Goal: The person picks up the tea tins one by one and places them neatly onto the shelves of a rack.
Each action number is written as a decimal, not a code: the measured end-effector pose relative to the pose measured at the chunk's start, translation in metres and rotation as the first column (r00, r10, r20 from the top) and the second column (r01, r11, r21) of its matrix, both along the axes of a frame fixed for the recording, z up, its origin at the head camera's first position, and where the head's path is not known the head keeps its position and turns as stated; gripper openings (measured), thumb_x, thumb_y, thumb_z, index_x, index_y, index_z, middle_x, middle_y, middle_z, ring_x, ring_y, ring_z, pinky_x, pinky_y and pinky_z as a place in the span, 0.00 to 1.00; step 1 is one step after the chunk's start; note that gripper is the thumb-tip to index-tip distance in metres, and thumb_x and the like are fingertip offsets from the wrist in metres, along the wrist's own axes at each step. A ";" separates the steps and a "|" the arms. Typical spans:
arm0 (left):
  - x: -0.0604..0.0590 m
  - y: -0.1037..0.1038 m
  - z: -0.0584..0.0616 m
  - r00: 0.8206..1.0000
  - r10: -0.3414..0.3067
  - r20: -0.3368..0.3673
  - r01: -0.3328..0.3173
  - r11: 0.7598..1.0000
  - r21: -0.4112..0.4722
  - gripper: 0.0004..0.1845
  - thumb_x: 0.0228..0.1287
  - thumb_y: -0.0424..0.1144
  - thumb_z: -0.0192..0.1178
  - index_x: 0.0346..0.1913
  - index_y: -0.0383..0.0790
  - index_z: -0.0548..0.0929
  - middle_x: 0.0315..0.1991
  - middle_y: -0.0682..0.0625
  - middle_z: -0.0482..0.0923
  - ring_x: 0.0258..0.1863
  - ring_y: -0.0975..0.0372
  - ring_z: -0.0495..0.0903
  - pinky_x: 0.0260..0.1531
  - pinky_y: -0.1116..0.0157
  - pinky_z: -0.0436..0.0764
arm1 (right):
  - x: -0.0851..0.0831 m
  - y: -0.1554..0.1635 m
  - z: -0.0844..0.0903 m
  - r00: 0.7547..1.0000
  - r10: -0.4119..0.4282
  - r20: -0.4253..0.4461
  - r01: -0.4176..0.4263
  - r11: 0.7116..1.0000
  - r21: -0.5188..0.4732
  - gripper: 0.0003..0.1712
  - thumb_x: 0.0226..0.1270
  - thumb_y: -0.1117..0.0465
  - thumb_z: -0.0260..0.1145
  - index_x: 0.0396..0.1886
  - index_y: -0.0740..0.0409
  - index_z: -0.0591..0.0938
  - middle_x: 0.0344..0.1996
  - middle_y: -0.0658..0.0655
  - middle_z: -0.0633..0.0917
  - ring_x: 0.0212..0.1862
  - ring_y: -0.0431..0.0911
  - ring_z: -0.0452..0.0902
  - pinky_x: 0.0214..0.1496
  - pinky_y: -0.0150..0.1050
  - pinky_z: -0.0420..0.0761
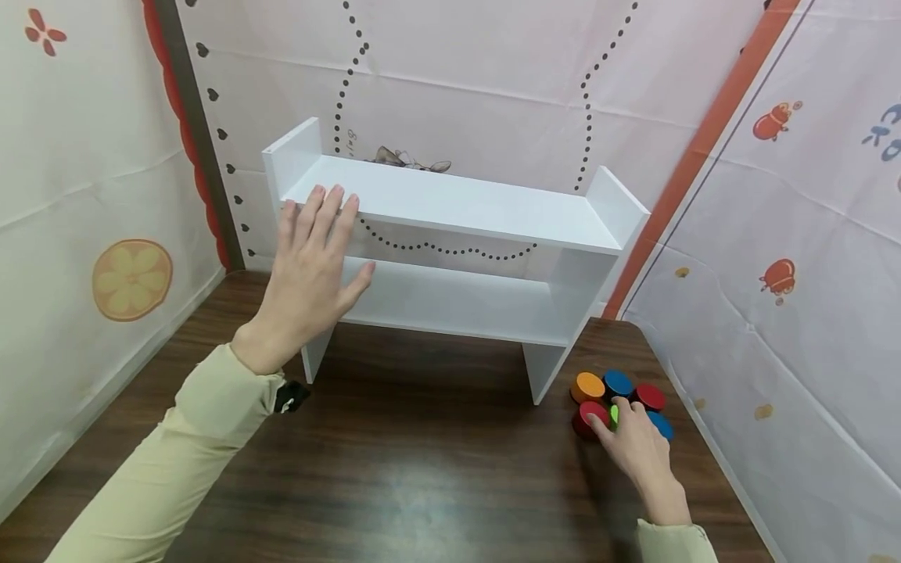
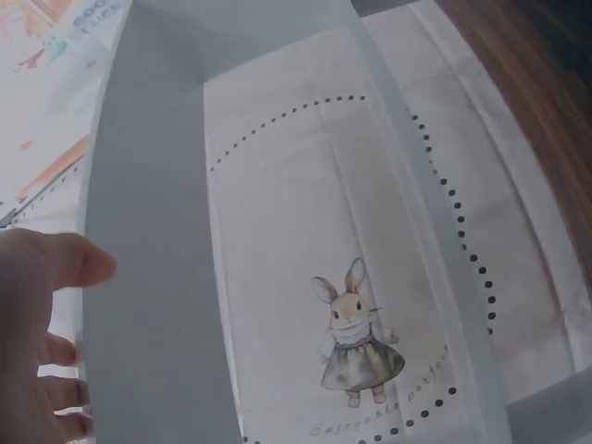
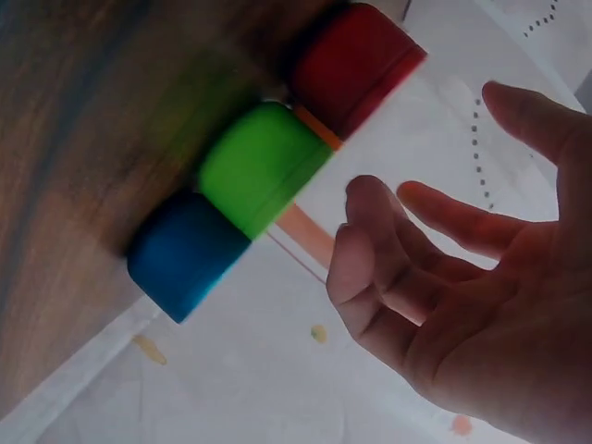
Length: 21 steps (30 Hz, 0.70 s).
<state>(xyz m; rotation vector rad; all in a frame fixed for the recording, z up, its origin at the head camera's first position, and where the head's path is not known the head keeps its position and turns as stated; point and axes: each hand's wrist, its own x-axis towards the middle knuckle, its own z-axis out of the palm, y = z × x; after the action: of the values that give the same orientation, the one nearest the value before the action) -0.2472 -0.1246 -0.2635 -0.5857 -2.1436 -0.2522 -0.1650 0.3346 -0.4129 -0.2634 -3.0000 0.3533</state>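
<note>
A white two-tier shelf (image 1: 450,202) stands upright on the table. My left hand (image 1: 307,270) is at the left end of its top board, fingers straight and spread at the front edge. In the left wrist view the thumb (image 2: 88,262) lies over that board. Over a cluster of round, coloured pieces at the right is my right hand (image 1: 639,444), fingers apart and slightly bent, holding nothing. Beneath and beside it are a green piece (image 3: 264,166), a red piece (image 3: 356,74) and a blue piece (image 3: 188,254). The hand partly hides the green one in the head view.
Behind the near row sit an orange piece (image 1: 587,387), another blue piece (image 1: 618,383) and another red piece (image 1: 649,396). The dark wood table (image 1: 415,453) is bounded by printed cloth walls (image 1: 774,367) at the back and both sides.
</note>
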 end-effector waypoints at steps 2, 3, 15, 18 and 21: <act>-0.002 -0.001 -0.001 1.000 0.006 0.004 -0.006 1.000 0.011 0.41 0.60 0.45 0.60 0.73 0.35 0.58 0.71 0.35 0.58 0.73 0.43 0.52 0.73 0.42 0.45 | -0.003 0.001 -0.003 1.000 0.000 0.031 0.000 1.000 0.002 0.41 0.63 0.40 0.61 0.60 0.71 0.71 0.49 0.74 0.77 0.35 0.55 0.77 0.30 0.50 0.80; -0.002 -0.001 -0.002 1.000 0.006 0.002 -0.006 1.000 0.015 0.40 0.59 0.44 0.61 0.72 0.36 0.58 0.71 0.35 0.59 0.73 0.43 0.52 0.73 0.42 0.45 | -0.004 0.002 -0.004 0.999 -0.002 0.042 0.002 1.000 0.002 0.41 0.63 0.39 0.61 0.59 0.71 0.71 0.48 0.73 0.78 0.34 0.54 0.76 0.30 0.49 0.80; -0.007 -0.002 -0.004 1.000 -0.010 -0.011 0.011 0.999 0.037 0.39 0.55 0.38 0.62 0.71 0.37 0.61 0.69 0.36 0.61 0.70 0.44 0.55 0.73 0.44 0.45 | -0.020 0.002 -0.016 0.992 0.013 0.127 -0.009 1.000 -0.029 0.37 0.58 0.43 0.68 0.52 0.71 0.73 0.37 0.65 0.82 0.33 0.51 0.75 0.28 0.46 0.77; -0.008 -0.003 -0.005 1.000 -0.010 -0.017 0.010 0.999 0.037 0.40 0.55 0.38 0.62 0.71 0.38 0.60 0.69 0.37 0.61 0.71 0.45 0.55 0.74 0.44 0.45 | -0.023 0.003 -0.020 0.991 0.038 0.126 -0.032 0.999 -0.042 0.39 0.57 0.45 0.70 0.56 0.71 0.70 0.41 0.68 0.82 0.37 0.52 0.76 0.31 0.49 0.79; -0.009 -0.003 -0.006 1.000 -0.007 -0.019 0.007 0.999 0.036 0.40 0.54 0.38 0.62 0.72 0.38 0.60 0.69 0.37 0.61 0.71 0.46 0.55 0.74 0.45 0.44 | -0.025 0.004 -0.024 0.991 0.065 0.119 -0.058 0.997 -0.060 0.41 0.56 0.46 0.71 0.58 0.71 0.69 0.45 0.69 0.81 0.40 0.54 0.77 0.35 0.52 0.81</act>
<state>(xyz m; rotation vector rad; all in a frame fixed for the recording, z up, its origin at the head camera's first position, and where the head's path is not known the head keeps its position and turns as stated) -0.2563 -0.1277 -0.2693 -0.5727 -2.1153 -0.2876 -0.1903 0.3384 -0.4371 -0.2043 -3.1261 0.4439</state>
